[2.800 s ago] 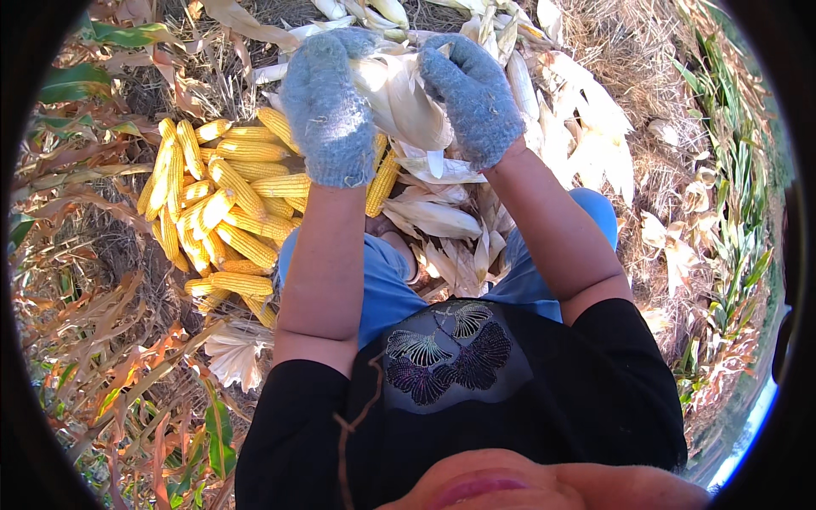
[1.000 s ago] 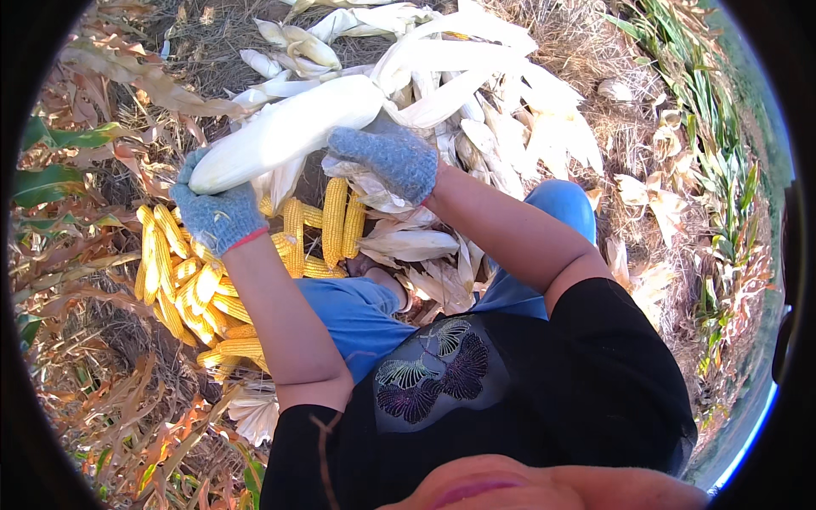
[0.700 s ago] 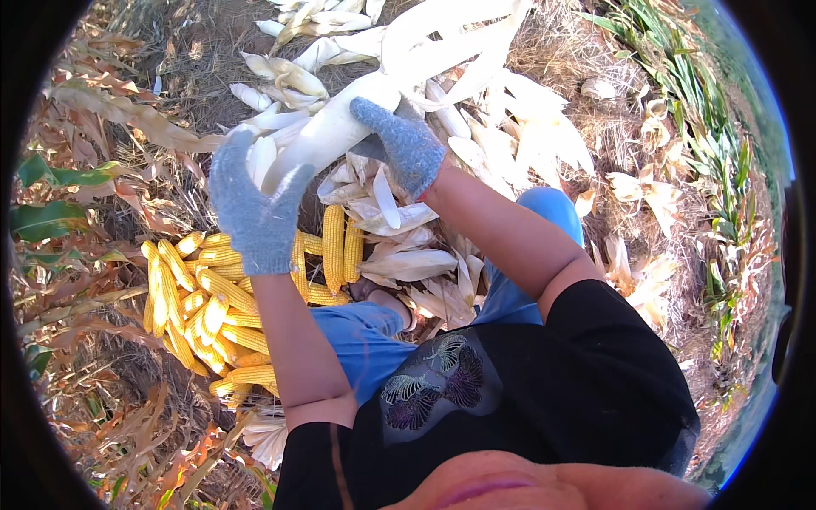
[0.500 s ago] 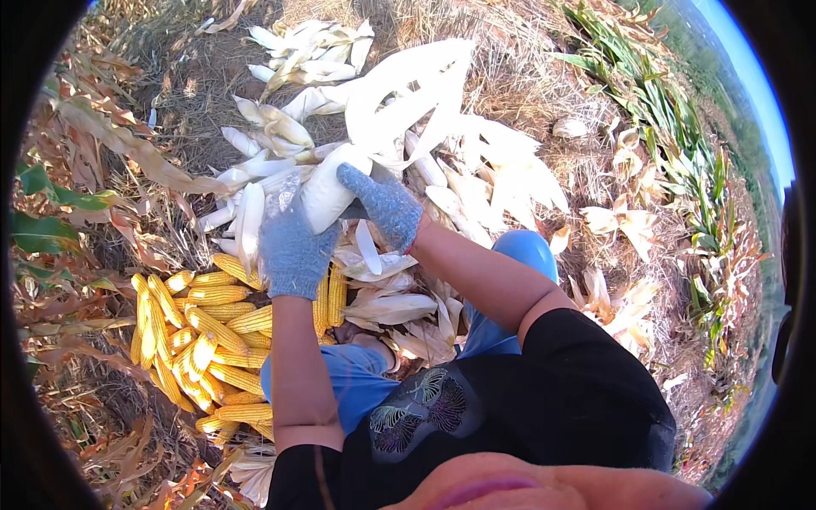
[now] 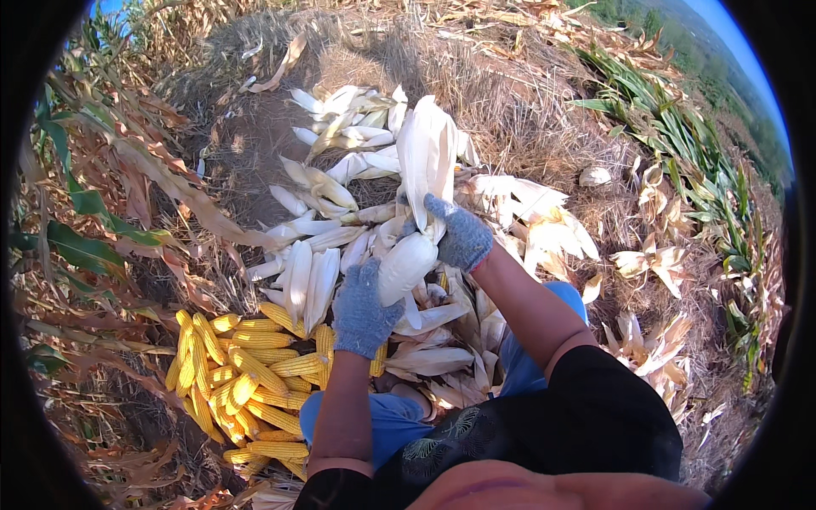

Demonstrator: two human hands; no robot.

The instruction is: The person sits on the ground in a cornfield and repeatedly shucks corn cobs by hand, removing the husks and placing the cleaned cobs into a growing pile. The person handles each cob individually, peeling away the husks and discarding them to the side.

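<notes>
Between my two gloved hands is an ear of corn [image 5: 406,269] in pale husk. My left hand [image 5: 367,310], in a grey knitted glove, curls around its near end. Long, loosened husk leaves [image 5: 427,157] rise from the far end of the ear. My right hand [image 5: 461,234], gloved alike, grips the base of these leaves, its thumb side showing and some fingers hidden behind them. To the left of my left hand lie more unhusked ears [image 5: 308,280]. Just below them is a heap of bare yellow corn cobs [image 5: 246,378].
Stripped husks [image 5: 438,361] lie between my knees, with more husks [image 5: 544,217] to the right. Unhusked ears [image 5: 348,127] are piled farther off. Dry cornstalks [image 5: 110,178] stand along the left, and cut green stalks [image 5: 671,127] lie at the right.
The view has shifted, so the ground appears lower and farther right. My left hand has come nearer my body with the ear. The husk leaves, spread wide before, now stand narrower and more upright.
</notes>
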